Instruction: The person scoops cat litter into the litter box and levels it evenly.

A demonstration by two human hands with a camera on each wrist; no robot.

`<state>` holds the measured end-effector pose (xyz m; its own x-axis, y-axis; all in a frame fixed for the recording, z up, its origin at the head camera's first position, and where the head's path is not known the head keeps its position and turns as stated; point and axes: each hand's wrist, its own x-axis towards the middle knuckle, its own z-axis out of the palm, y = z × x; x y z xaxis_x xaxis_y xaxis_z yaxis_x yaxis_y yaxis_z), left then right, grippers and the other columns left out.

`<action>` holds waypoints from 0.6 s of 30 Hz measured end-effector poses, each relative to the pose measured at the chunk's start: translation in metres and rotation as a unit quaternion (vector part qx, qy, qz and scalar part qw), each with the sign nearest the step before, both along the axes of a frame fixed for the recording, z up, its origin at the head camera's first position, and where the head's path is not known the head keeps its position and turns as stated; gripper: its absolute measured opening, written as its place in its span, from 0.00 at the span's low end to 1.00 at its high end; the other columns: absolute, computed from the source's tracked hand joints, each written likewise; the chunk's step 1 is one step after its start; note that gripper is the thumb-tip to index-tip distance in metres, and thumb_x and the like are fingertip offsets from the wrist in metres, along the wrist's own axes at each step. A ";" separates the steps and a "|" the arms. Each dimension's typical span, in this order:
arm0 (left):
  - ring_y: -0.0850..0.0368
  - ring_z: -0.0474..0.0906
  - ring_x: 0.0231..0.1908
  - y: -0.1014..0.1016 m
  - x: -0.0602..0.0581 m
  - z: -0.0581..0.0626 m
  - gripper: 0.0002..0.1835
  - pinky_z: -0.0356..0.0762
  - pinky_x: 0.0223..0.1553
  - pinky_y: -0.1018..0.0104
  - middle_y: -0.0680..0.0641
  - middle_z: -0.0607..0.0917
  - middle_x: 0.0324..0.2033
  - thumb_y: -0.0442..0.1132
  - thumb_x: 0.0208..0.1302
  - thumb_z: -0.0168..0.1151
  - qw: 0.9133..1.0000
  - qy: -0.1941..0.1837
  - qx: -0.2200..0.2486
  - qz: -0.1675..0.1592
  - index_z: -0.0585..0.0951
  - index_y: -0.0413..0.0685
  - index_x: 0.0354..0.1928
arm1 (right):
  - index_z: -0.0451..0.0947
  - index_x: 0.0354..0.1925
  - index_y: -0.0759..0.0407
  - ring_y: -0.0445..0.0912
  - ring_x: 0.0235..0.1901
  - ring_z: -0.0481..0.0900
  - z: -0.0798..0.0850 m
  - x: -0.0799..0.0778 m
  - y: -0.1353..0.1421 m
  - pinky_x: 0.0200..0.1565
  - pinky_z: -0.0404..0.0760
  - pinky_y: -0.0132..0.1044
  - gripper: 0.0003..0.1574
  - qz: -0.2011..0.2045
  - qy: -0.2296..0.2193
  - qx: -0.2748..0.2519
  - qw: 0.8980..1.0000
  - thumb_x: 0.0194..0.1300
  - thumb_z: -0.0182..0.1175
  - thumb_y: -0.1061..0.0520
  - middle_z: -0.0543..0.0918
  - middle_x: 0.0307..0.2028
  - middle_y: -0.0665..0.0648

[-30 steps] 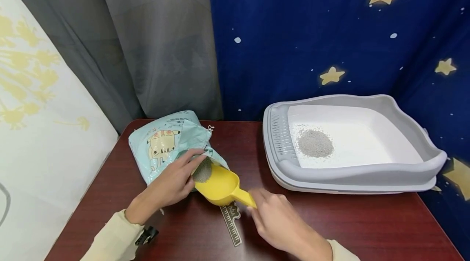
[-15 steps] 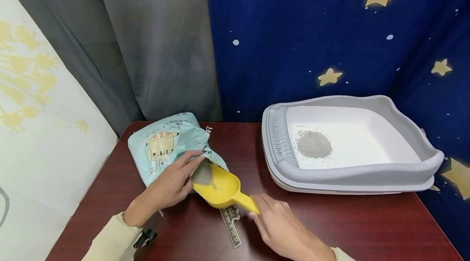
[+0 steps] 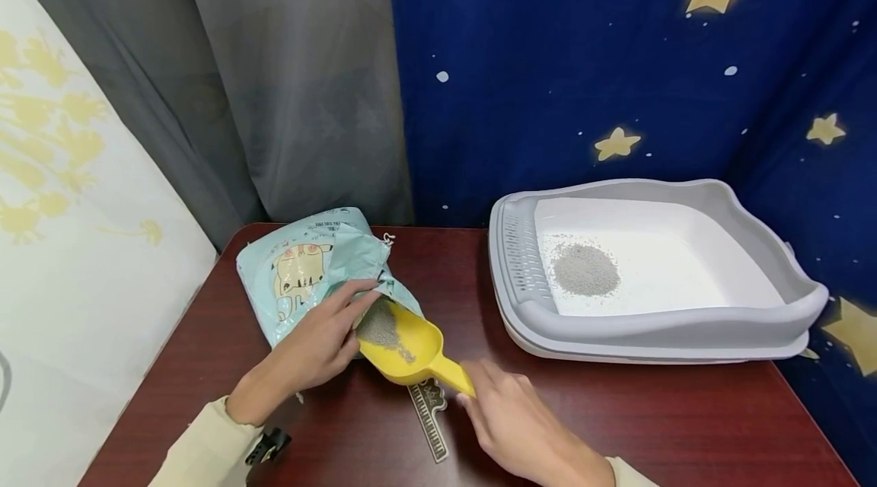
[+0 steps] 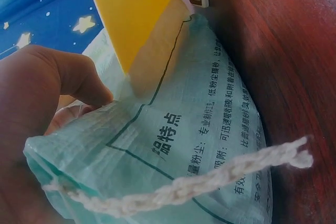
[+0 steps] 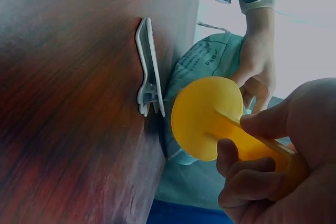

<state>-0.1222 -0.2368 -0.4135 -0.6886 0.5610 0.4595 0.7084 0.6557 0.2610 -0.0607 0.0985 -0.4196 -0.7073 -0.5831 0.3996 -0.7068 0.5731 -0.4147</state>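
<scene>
A light-blue bag of cat litter (image 3: 301, 266) with a cartoon cat lies on the table, its mouth toward me. My left hand (image 3: 318, 342) grips the edge of the bag's mouth, thumb under and fingers over; in the left wrist view the plastic (image 4: 173, 129) is bunched in that hand (image 4: 58, 87). My right hand (image 3: 514, 415) holds the yellow scoop (image 3: 419, 342) by its handle. The scoop's front end sits inside the bag's mouth, with grey litter (image 3: 381, 329) in it. In the right wrist view, thumb and fingers wrap round the scoop's handle (image 5: 252, 145).
A grey-and-white litter box (image 3: 651, 319) stands on the right, with a small heap of litter (image 3: 585, 269) at its left end. A clip with a piano-key pattern (image 3: 430, 422) lies on the dark red table (image 3: 617, 411), just below the scoop. Curtains hang behind.
Litter has spread farther down the scoop toward its handle. The scoop has shifted slightly, its front end staying in the bag's mouth. The left hand keeps its hold on the bag.
</scene>
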 end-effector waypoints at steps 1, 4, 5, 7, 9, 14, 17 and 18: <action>0.48 0.81 0.57 0.000 0.000 0.000 0.35 0.83 0.46 0.55 0.38 0.75 0.71 0.21 0.58 0.61 1.000 0.000 0.000 0.000 0.78 0.32 0.71 | 0.80 0.52 0.61 0.36 0.27 0.73 0.000 -0.001 -0.002 0.26 0.78 0.30 0.13 0.000 0.004 0.001 1.000 0.72 0.71 0.61 0.75 0.35 0.44; 0.48 0.81 0.59 -0.001 0.001 0.001 0.35 0.84 0.48 0.53 0.39 0.75 0.72 0.21 0.57 0.62 1.000 -0.004 0.000 0.002 0.78 0.33 0.72 | 0.80 0.52 0.61 0.36 0.26 0.71 0.000 -0.005 -0.008 0.26 0.77 0.31 0.13 0.000 0.006 0.008 1.000 0.73 0.70 0.60 0.74 0.34 0.44; 0.47 0.81 0.59 -0.001 0.001 0.001 0.35 0.84 0.49 0.53 0.39 0.75 0.72 0.21 0.57 0.62 1.000 -0.006 0.000 0.003 0.78 0.33 0.72 | 0.80 0.52 0.61 0.36 0.27 0.71 0.000 -0.007 -0.010 0.26 0.77 0.31 0.13 0.000 0.004 0.010 1.000 0.73 0.70 0.60 0.74 0.34 0.44; 0.47 0.81 0.60 -0.002 0.001 0.002 0.36 0.84 0.50 0.52 0.39 0.75 0.72 0.20 0.58 0.62 1.000 -0.010 0.000 0.006 0.77 0.33 0.72 | 0.79 0.52 0.61 0.36 0.27 0.71 -0.001 -0.009 -0.014 0.26 0.77 0.31 0.13 0.002 -0.003 0.011 1.000 0.74 0.70 0.60 0.74 0.34 0.44; 0.47 0.81 0.60 -0.002 0.002 0.002 0.36 0.85 0.50 0.52 0.39 0.75 0.72 0.20 0.58 0.62 1.000 -0.014 0.000 0.007 0.77 0.33 0.73 | 0.79 0.53 0.62 0.36 0.27 0.71 -0.001 -0.010 -0.015 0.27 0.77 0.30 0.14 0.002 -0.007 0.012 1.000 0.74 0.70 0.60 0.74 0.34 0.45; 0.51 0.81 0.57 -0.002 0.003 0.002 0.35 0.83 0.47 0.56 0.40 0.75 0.72 0.21 0.59 0.61 1.000 -0.016 0.007 0.009 0.77 0.33 0.73 | 0.79 0.53 0.62 0.36 0.28 0.72 -0.004 -0.007 -0.012 0.28 0.78 0.30 0.14 0.003 0.001 0.006 1.000 0.73 0.70 0.60 0.74 0.35 0.44; 0.54 0.80 0.52 -0.001 0.003 0.003 0.35 0.80 0.44 0.60 0.41 0.75 0.73 0.22 0.60 0.61 1.000 -0.014 0.011 0.007 0.77 0.34 0.73 | 0.80 0.54 0.62 0.36 0.28 0.71 -0.004 -0.004 -0.010 0.28 0.78 0.30 0.15 0.000 0.005 0.002 1.000 0.73 0.70 0.60 0.73 0.35 0.44; 0.55 0.79 0.51 -0.001 0.003 0.003 0.35 0.79 0.43 0.61 0.41 0.75 0.73 0.22 0.60 0.60 1.000 -0.013 0.012 0.007 0.78 0.34 0.73 | 0.80 0.54 0.62 0.36 0.28 0.71 -0.004 -0.004 -0.009 0.28 0.78 0.29 0.15 -0.001 0.003 0.001 1.000 0.73 0.70 0.60 0.73 0.35 0.44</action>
